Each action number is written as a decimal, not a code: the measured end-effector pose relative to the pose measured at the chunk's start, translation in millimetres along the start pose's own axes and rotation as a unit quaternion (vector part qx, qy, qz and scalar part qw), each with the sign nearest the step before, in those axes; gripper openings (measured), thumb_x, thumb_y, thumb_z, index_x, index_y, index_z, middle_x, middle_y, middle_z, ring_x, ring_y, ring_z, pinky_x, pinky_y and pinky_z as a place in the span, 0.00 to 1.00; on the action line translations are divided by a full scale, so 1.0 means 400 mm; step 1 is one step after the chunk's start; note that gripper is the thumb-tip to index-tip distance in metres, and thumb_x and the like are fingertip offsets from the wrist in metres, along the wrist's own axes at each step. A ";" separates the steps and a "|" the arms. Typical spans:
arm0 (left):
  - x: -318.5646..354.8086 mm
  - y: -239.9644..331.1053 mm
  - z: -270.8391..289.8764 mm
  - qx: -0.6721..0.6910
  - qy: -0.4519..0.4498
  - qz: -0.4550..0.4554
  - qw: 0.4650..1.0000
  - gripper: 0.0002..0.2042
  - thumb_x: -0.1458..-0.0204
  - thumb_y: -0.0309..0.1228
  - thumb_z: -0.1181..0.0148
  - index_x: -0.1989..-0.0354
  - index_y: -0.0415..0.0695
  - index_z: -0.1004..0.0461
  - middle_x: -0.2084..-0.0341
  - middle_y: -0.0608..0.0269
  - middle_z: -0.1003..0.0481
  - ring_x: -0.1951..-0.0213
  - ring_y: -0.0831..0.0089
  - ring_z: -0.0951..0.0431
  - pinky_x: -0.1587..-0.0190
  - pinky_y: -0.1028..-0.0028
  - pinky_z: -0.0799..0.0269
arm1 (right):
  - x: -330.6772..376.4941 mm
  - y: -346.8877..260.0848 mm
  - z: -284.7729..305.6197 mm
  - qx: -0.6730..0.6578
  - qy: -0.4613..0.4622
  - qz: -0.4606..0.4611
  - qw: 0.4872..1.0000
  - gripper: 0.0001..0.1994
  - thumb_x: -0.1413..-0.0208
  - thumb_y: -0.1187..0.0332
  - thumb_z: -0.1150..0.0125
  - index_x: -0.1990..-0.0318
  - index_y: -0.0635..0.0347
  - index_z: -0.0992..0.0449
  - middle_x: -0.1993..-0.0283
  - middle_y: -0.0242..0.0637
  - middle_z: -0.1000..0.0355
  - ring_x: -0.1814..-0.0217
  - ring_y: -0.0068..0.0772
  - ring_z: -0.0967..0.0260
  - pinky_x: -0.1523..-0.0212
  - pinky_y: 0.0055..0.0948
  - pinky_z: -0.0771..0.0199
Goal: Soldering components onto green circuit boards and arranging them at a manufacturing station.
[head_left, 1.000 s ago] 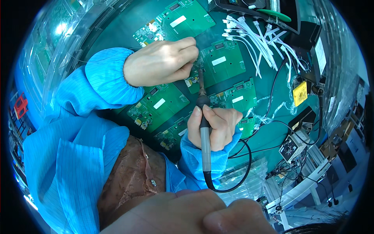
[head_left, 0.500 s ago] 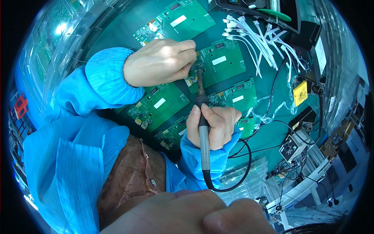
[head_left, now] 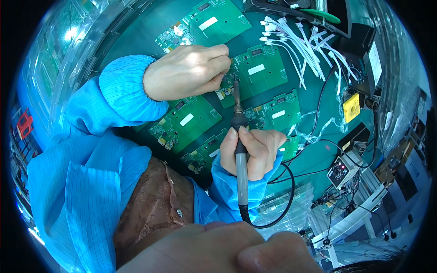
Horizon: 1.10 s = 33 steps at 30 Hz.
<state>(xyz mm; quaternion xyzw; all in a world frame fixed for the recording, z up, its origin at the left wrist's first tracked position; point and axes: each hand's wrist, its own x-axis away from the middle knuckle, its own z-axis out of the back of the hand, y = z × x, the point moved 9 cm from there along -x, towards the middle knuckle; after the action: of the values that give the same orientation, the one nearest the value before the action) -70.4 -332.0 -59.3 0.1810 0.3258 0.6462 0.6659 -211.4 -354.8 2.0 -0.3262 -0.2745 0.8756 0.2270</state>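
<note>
My right hand [head_left: 255,154] grips a soldering iron [head_left: 241,168] like a pen, its grey handle pointing down toward me. The iron's tip rests over the left part of a green circuit board [head_left: 271,82]; whether it touches is too small to tell. My left hand [head_left: 189,72] is closed in a pinch just left of the tip, over that board's left edge. A thin solder wire [head_left: 157,55] runs to it from the left, and the end near the tip is barely visible. White and yellow connectors sit on the board below the fingertips.
More circuit boards [head_left: 223,22] lie around on the green mat. A bundle of white cables [head_left: 300,45] spreads at the far right, with a yellow sponge [head_left: 351,109] below it. The soldering station [head_left: 341,170] stands at right, and the iron's black cord [head_left: 291,193] loops near my right sleeve.
My right hand and the soldering iron have shifted slightly right and toward me. My left hand has hardly moved. A red light now shows on the soldering station.
</note>
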 end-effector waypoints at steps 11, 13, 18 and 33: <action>0.009 0.001 -0.017 0.013 -0.003 0.003 1.000 0.07 0.56 0.20 0.40 0.71 0.37 0.32 0.72 0.56 0.33 0.74 0.58 0.28 0.72 0.65 0.30 | 0.014 0.007 -0.014 0.008 -0.016 0.001 1.000 0.11 0.59 0.77 0.33 0.67 0.56 0.28 0.76 0.32 0.33 0.79 0.30 0.38 0.69 0.32 0.44; 0.009 -0.001 -0.019 0.015 -0.009 0.008 1.000 0.07 0.56 0.20 0.40 0.71 0.37 0.32 0.72 0.56 0.32 0.74 0.58 0.28 0.72 0.65 0.30 | 0.013 0.007 -0.017 0.007 -0.017 0.005 1.000 0.11 0.59 0.77 0.32 0.67 0.57 0.28 0.76 0.33 0.33 0.79 0.31 0.38 0.69 0.32 0.43; 0.005 -0.006 -0.016 0.016 -0.017 0.010 1.000 0.07 0.56 0.21 0.39 0.70 0.37 0.32 0.71 0.55 0.32 0.74 0.58 0.28 0.71 0.65 0.30 | 0.005 0.009 -0.024 0.005 -0.015 0.000 1.000 0.11 0.60 0.77 0.32 0.68 0.56 0.28 0.76 0.33 0.32 0.79 0.31 0.38 0.69 0.32 0.43; 0.005 0.010 0.018 0.040 0.003 0.023 0.999 0.07 0.54 0.20 0.42 0.69 0.37 0.34 0.71 0.55 0.34 0.71 0.57 0.27 0.69 0.65 0.28 | -0.004 -0.007 0.052 0.011 0.031 0.011 0.999 0.11 0.62 0.80 0.33 0.69 0.59 0.28 0.76 0.35 0.32 0.77 0.33 0.39 0.70 0.31 0.41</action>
<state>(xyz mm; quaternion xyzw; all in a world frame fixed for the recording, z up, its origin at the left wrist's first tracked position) -68.5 -328.5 -51.8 0.2130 0.3494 0.6486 0.6418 -224.1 -360.7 17.6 -0.3539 -0.2543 0.8703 0.2296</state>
